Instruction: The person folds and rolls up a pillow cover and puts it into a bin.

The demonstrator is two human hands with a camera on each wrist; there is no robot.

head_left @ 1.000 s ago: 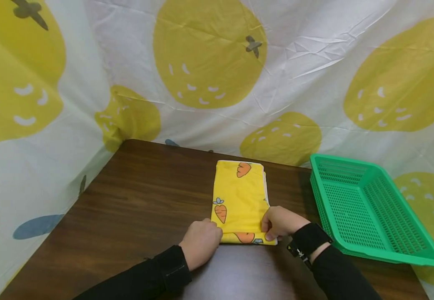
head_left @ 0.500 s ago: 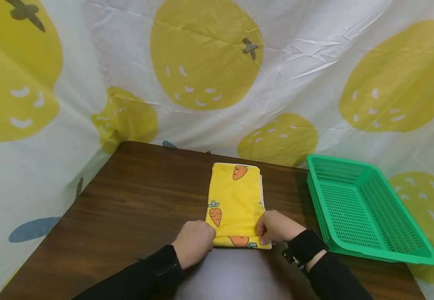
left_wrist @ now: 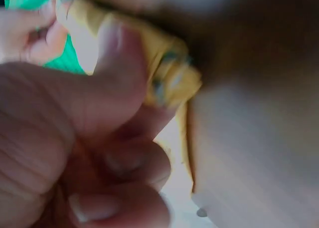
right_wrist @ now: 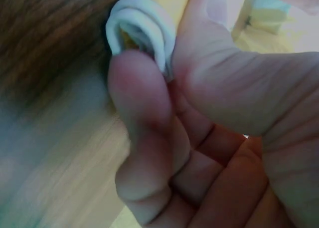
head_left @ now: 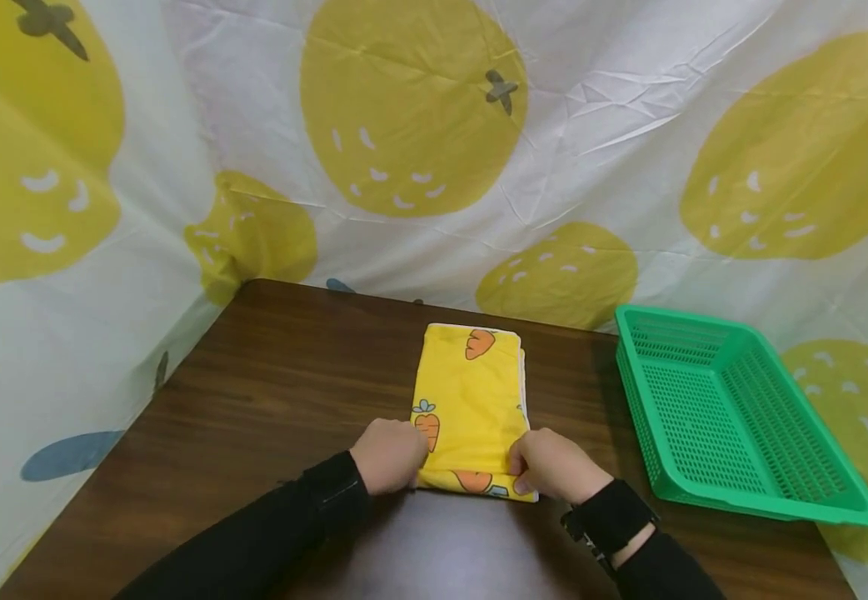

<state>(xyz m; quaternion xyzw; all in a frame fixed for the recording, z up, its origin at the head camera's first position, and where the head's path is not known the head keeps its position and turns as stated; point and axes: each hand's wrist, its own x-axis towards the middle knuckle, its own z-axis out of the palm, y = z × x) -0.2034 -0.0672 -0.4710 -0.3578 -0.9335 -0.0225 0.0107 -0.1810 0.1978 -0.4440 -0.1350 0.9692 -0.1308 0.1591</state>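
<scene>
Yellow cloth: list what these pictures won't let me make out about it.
Head view: the underside of the yellow cloth, face down on the table.
Head view: part of its left edge, behind the left hand.
Left wrist view: its print, blurred.
Right wrist view: part of its curled end, behind a fingertip of the right hand.

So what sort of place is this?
Probably a curtained work corner: patterned sheeting hangs behind a dark table that bears a green basket and a yellow cloth.
</scene>
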